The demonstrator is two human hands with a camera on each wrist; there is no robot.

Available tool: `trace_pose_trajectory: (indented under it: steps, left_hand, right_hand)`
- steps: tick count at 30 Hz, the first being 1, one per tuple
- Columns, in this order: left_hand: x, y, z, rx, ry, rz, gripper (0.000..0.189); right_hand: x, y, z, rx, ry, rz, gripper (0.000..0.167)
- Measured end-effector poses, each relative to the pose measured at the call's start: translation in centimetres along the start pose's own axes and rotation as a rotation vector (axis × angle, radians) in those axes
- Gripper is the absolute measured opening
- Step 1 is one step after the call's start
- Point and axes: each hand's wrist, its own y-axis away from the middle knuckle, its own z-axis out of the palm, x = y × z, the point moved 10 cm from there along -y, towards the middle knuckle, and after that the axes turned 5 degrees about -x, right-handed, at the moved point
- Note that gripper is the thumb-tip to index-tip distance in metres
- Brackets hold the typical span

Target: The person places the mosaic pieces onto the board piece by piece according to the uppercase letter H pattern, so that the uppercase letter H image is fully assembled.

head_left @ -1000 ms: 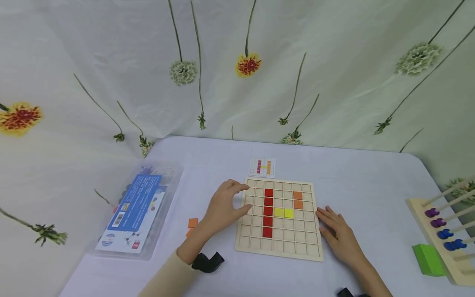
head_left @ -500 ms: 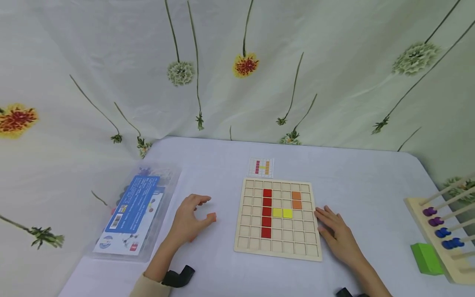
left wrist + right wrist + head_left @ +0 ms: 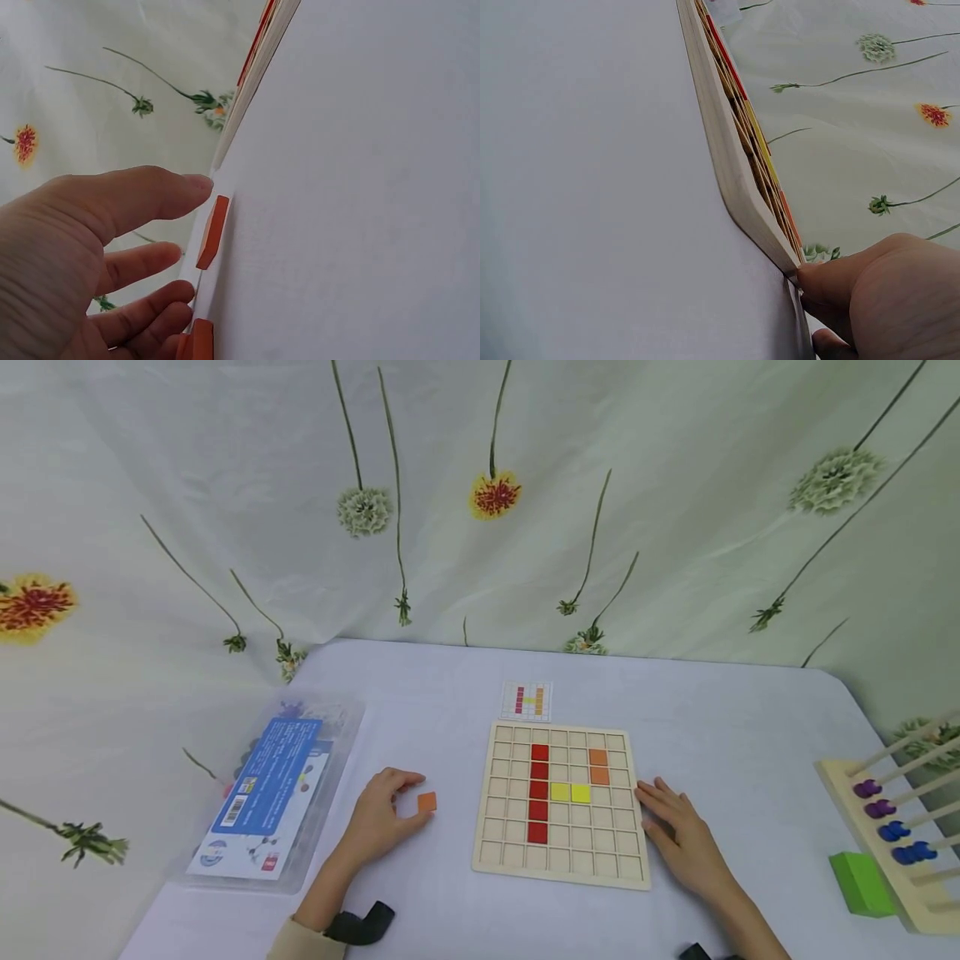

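Observation:
My left hand (image 3: 381,820) is left of the wooden grid board (image 3: 558,862), its thumb and fingers spread apart beside an orange square tile (image 3: 427,802). In the left wrist view that tile (image 3: 213,232) lies on the white cloth just past the thumb tip, with a small gap. Another orange tile (image 3: 202,340) appears below, by the lower fingers. On the board, red tiles (image 3: 538,790) form a column, yellow tiles (image 3: 570,792) adjoin it, and two orange tiles (image 3: 598,767) lie upper right. My right hand (image 3: 686,842) rests at the board's right edge, thumb touching it.
A small pattern card (image 3: 527,702) lies behind the board. At the left is a clear plastic box (image 3: 347,727) with a blue and white label. A wooden bead frame (image 3: 862,827) and a green block (image 3: 862,883) stand at the right.
My left hand has moved left and down from the board to the loose orange tiles. One tile now shows right of the thumb. The right hand stays at the board's edge.

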Motion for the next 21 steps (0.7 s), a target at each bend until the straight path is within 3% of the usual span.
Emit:
trace_pose_trajectory:
  steps: [21]
  left_hand:
    - [-0.67, 0.04, 0.37, 0.022, 0.012, 0.015, 0.034]
  right_hand:
    - [0.11, 0.0, 0.0, 0.0, -0.01, 0.004, 0.044]
